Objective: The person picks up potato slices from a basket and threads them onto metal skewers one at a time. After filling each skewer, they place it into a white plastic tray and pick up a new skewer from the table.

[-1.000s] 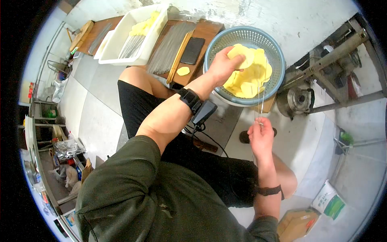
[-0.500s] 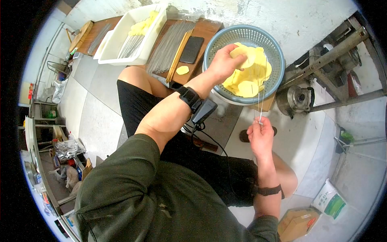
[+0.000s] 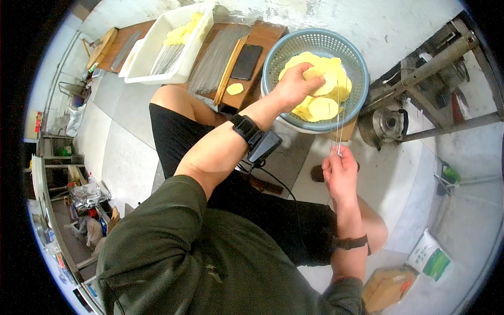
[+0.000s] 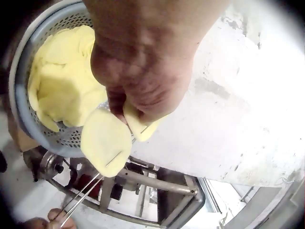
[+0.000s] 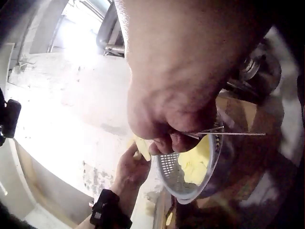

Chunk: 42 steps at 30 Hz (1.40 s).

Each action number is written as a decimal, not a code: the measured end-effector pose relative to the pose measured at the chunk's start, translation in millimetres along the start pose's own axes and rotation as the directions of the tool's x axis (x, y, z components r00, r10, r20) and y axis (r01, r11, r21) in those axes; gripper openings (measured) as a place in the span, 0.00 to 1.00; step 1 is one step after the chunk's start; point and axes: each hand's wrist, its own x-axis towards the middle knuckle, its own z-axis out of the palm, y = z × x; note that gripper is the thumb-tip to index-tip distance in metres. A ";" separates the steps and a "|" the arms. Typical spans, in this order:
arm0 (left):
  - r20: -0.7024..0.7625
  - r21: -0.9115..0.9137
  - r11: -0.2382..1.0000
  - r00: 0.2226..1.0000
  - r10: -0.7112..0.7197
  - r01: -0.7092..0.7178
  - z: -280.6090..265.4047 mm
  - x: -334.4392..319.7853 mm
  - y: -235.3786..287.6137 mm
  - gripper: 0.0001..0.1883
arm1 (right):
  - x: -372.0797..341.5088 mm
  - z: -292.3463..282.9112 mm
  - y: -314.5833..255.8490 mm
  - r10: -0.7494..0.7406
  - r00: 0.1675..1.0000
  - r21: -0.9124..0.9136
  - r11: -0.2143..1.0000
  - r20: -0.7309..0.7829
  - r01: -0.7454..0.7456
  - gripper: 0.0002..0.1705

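My left hand (image 3: pixel 294 88) pinches a thin yellow slice (image 3: pixel 329 80), which looks like potato, over the blue-grey colander (image 3: pixel 273 58). More such slices are heaped inside it. Below, my right hand (image 3: pixel 341 172) grips the lower ends of thin metal skewers (image 3: pixel 340 131) that point up toward the slices. In the left wrist view, a skewer runs through one round slice (image 4: pixel 106 140), and a metal tip shows at the slice (image 4: pixel 138 125) between the left fingers. The right wrist view shows the skewer ends (image 5: pixel 238 133) sticking out of the curled right hand.
Left of the colander, a low wooden bench (image 3: pixel 252 97) bears loose metal skewers (image 3: pixel 218 63), bamboo sticks (image 3: pixel 231 71), a dark phone (image 3: pixel 247 62) and a single slice (image 3: pixel 234 88). A white tub (image 3: pixel 136 79) there holds skewered slices. A metal frame (image 3: pixel 446 63) and kettle (image 3: pixel 386 128) stand at right.
My left hand has moved slightly right and down with its slice, closer to the skewers. The right hand keeps its grip and is slightly higher in view.
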 end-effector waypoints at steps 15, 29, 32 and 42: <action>0.071 -0.447 0.889 0.995 -0.072 0.096 15.2 -12.1 -16.2 0.21 | 5.6 -5.2 4.1 -0.009 0.998 0.134 0.991 0.066 0.000 0.04; 0.080 -0.465 0.875 0.991 -0.108 0.133 20.9 -15.0 -13.5 0.19 | 5.0 -3.3 3.4 -0.031 0.999 0.130 0.991 0.022 0.028 0.03; 0.080 -0.442 0.885 0.989 -0.126 0.149 20.9 -16.4 -14.4 0.18 | 5.1 -4.1 4.2 -0.032 0.999 0.134 0.991 0.023 0.029 0.03; 0.102 -0.450 0.872 0.981 -0.165 0.194 20.8 -20.9 -16.9 0.18 | 5.2 -3.0 4.5 -0.043 0.999 0.124 0.991 0.026 0.040 0.03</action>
